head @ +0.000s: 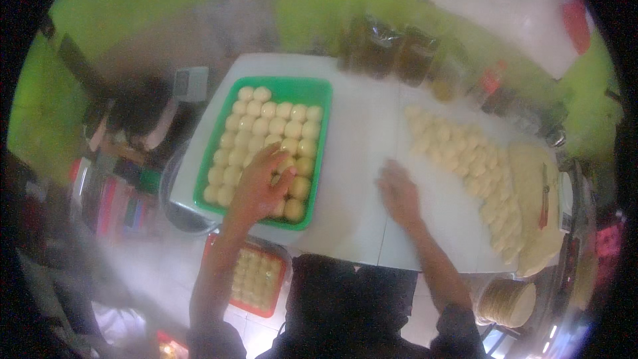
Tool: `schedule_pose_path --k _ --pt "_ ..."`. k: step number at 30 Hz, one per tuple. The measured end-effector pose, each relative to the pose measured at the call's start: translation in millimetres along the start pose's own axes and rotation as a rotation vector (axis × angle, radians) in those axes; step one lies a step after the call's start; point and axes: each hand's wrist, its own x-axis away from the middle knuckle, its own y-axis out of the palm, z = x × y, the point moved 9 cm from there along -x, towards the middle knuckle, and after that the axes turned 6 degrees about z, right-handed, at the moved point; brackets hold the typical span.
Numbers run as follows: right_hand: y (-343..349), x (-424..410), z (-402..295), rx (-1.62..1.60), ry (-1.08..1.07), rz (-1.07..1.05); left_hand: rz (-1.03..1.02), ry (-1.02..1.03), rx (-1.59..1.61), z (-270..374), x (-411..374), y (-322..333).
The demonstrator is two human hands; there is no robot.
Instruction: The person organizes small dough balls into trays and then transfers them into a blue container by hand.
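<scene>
Rows of smooth, pale dough balls (260,126) fill most of a green plastic tray (325,124) on the white table. My left hand (262,187) reaches over the tray, thumb and fingers apart around the balls near its middle right. Whether it grips one is hidden. To the right of the tray, my right hand (396,187) is low over the tabletop, palm down and blurred by motion. Anything under that palm is out of sight. Farther right lies a spread of cut dough pieces (463,154), beside a flat slab of dough (533,209).
A knife-like tool (544,197) rests on the dough slab, with a white scale (565,199) beyond it. Several jars (416,55) line the table's far edge. Below the near edge sits a red tray (271,304) of dough balls. Another person's arm (162,122) shows at the left.
</scene>
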Motion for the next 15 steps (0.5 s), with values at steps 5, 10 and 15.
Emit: schedule_pose_path --k 5,10,15 --pt "30 100 -62 -0.101 -0.166 -0.306 0.143 -0.125 -0.088 -14 42 -21" --pt "-53 53 21 0.185 -0.09 0.054 0.208 -0.106 -0.066 -4 40 -16" --pt "20 55 -11 -0.007 0.122 -0.19 0.285 -0.138 -0.088 -9 45 -22"
